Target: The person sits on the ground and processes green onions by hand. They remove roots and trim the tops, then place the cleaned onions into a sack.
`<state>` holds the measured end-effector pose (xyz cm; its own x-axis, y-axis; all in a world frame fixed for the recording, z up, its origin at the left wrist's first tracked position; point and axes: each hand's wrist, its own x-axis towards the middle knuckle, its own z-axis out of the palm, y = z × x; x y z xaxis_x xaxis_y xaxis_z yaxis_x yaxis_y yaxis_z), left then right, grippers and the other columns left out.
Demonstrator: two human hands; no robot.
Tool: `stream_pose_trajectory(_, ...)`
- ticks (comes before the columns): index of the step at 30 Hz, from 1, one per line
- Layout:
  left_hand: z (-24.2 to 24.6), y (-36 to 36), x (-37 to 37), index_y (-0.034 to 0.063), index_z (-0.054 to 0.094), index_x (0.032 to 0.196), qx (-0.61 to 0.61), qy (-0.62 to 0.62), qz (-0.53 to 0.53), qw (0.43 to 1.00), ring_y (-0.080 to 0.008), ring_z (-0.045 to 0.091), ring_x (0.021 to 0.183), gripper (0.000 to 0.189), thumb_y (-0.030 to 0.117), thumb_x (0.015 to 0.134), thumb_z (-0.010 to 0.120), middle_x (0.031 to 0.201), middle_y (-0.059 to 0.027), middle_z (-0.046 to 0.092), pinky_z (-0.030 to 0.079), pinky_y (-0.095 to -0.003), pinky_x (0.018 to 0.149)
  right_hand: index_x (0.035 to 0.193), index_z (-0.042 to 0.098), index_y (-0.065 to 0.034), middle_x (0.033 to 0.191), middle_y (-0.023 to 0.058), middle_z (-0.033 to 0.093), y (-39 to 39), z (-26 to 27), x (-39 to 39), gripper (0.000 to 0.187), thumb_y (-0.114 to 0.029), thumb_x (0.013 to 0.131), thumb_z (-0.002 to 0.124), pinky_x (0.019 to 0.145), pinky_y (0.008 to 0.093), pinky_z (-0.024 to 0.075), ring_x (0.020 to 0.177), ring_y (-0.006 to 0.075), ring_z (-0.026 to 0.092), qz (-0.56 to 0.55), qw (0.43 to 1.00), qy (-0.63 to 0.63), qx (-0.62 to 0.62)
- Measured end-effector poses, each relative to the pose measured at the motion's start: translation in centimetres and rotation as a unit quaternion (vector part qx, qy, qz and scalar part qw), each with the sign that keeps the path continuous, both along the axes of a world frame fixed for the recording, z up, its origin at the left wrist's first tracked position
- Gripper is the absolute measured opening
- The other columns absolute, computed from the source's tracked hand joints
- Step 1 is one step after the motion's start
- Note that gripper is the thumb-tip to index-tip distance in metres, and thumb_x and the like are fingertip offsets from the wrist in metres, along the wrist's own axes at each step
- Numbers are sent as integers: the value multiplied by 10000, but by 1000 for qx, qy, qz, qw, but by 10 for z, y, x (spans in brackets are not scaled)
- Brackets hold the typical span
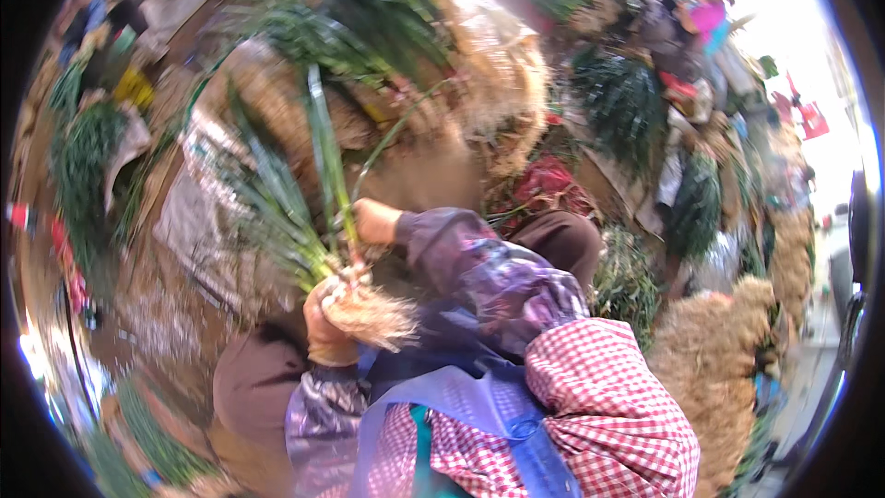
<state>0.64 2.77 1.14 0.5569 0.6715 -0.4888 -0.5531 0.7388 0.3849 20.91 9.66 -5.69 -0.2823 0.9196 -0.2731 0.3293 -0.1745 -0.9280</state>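
A bunch of green onions point(280, 200) lies gripped in my left hand point(328, 335), its leaves pointing away up and left. Its whitish bulb ends and long tan roots point(377, 318) stick out to the right of that hand, over my lap. My right hand point(377, 221) is just above and to the right, its fingers closed around a separate green onion stalk point(330, 152). That stalk's lower end meets the bunch's bulbs. Some fingers of both hands are hidden or blurred.
A pile of green onions point(346, 21) lies ahead on pale woven sacking point(256, 83). Red netting point(553, 183) is by my right knee point(563, 242). Leafy trimmings point(622, 283) and a heap of tan roots point(705, 366) lie right. Another person point(709, 14) sits farther off among more bundles.
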Motion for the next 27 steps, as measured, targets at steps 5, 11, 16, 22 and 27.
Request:
stream_pose_trajectory(5, 14, 2, 2, -71, 603, 936, -4, -79, 40, 996, -273, 582, 864, 188, 91, 862, 547, 954, -191, 626, 517, -358, 764, 910, 663, -66, 774, 75, 668, 12, -1, 13, 138, -163, 811, 661, 683, 314, 520, 704, 187, 632, -144, 964, -172, 141)
stream_pose_trajectory(11, 35, 3, 0, -66, 575, 997, -58, -221, 48, 972, -205, 561, 812, 237, 109, 838, 595, 905, -120, 599, 504, -316, 743, 929, 718, -81, 819, 76, 711, -2, 9, 155, 186, -192, 782, 694, 658, 366, 549, 791, 204, 690, -221, 826, -459, -242)
stream_pose_trajectory(16, 21, 6, 10, -43, 545, 1059, -65, -203, 52, 976, -216, 591, 772, 260, 59, 820, 557, 866, -122, 589, 527, -348, 722, 912, 731, -56, 893, 149, 715, -37, 62, 97, 330, -352, 769, 742, 678, 423, 550, 713, 309, 685, -194, 877, -440, -8)
stream_pose_trajectory(22, -7, -7, 0, 11, 628, 934, 89, 55, 71, 992, -193, 623, 810, 124, 112, 897, 566, 872, -97, 642, 546, -320, 749, 940, 664, -45, 751, 106, 683, -33, 96, -2, 210, -252, 924, 631, 568, 330, 481, 604, 164, 624, -167, 978, 83, -97)
stream_pose_trajectory(27, -15, -12, -10, 12, 638, 943, 141, 100, 67, 983, -157, 632, 803, 148, 126, 915, 550, 876, -77, 663, 539, -298, 740, 963, 678, -93, 771, 133, 681, -42, 96, -11, 272, -336, 841, 667, 726, 413, 520, 755, 326, 669, -21, 975, -206, 85)
